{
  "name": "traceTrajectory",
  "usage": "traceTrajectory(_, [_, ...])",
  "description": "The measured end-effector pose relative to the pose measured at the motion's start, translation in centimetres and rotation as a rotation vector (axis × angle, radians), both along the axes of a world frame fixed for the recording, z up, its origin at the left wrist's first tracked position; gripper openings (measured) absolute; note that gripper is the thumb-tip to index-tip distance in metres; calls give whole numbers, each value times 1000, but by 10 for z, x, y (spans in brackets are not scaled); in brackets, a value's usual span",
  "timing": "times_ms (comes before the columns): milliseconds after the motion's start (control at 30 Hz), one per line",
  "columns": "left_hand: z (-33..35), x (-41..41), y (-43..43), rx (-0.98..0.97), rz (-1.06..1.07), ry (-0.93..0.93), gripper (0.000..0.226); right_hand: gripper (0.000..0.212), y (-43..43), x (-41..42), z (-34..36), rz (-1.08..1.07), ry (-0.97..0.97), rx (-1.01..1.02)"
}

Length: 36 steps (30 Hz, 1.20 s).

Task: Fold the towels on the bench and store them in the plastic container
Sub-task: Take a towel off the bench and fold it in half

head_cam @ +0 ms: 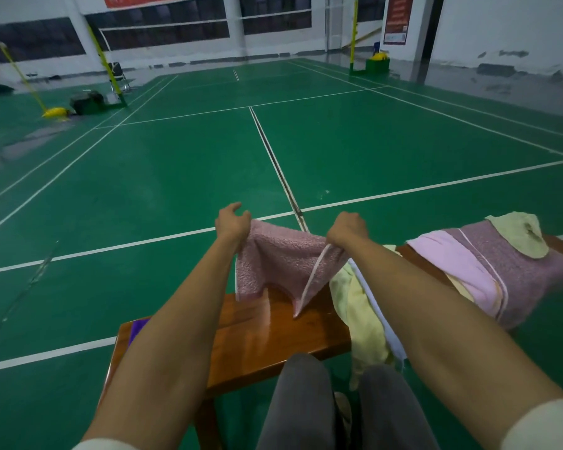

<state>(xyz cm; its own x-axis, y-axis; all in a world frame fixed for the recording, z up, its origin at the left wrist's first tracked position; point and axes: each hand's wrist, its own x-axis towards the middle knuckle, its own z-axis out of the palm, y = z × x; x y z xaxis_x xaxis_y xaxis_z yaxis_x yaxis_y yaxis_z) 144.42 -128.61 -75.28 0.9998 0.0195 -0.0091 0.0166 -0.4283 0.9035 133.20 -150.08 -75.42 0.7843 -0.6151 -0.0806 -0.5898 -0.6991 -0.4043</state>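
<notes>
A small dusty-pink towel [280, 261] hangs in the air above the wooden bench [260, 332], its lower corners just touching the seat. My left hand [231, 224] pinches its upper left corner and my right hand [348, 230] grips its upper right corner. A pale yellow towel [358, 306] and a white one [381, 319] lie bunched on the bench under my right forearm. Farther right lies a heap with a light pink towel [452, 267], a mauve towel [514, 267] and a cream cloth [520, 235] on top. No plastic container is in view.
A purple object [137, 329] shows at the bench's left end under my left forearm. My grey-trousered legs [306, 404] stand against the bench's near edge. Beyond lies the green badminton court floor [176, 177], with net posts [106, 63] far off.
</notes>
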Motion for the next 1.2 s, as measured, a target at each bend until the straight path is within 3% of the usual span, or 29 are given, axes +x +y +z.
traceTrajectory(67, [-9, 6, 12, 20, 56, 96, 54, 20, -7, 0, 3, -56, 31, 32])
traceTrajectory(100, [-16, 11, 18, 3, 76, 167, 57, 19, -12, 3, 3, -83, 39, 164])
traceTrajectory(200, [-48, 42, 34, -66, 30, 393, 52, 26, -12, 14, 14, -132, -134, 974])
traceTrajectory(267, [-46, 23, 38, -91, -32, 566, 36, 31, -3, 24, 28, -147, -407, 1271])
traceTrajectory(333, [-39, -3, 34, -219, -92, 798, 30, 36, 10, 31, 44, -98, -595, 1437])
traceTrajectory(433, [-38, -31, 22, -502, -212, 1041, 65, 30, 29, 35, 60, 91, -622, 1645])
traceTrajectory(467, [-39, -39, 17, -511, -281, 1068, 73, 26, 31, 36, 64, 129, -618, 1689])
traceTrajectory(533, [-45, -51, 7, -442, -432, 1077, 59, 21, 32, 39, 67, 172, -581, 1725])
traceTrajectory(633, [-52, -59, -2, -366, -511, 1006, 28, 27, 22, 36, 66, 303, -353, 1571])
traceTrajectory(733, [-55, -37, -3, -471, -311, 809, 14, 40, 7, 26, 63, 250, -222, 1263])
traceTrajectory(800, [-56, -12, 3, -334, -152, 565, 10, 36, -2, 26, 56, 136, -203, 987])
traceTrajectory(867, [-52, 10, 13, -121, 8, 307, 25, 34, -12, 33, 47, 8, -239, 715])
traceTrajectory(967, [-20, 12, 30, -16, 98, 56, 54, 29, -21, 37, 40, -133, -337, 495])
traceTrajectory(1033, [-6, 16, 38, -91, 97, -32, 61, 30, -24, 34, 38, -199, -370, 463])
traceTrajectory(1100, [3, 20, 44, -242, 99, 29, 69, 29, -24, 30, 35, -229, -364, 435])
traceTrajectory(1200, [9, 30, 53, -567, 158, 181, 45, 19, -18, 27, 37, -265, -343, 540])
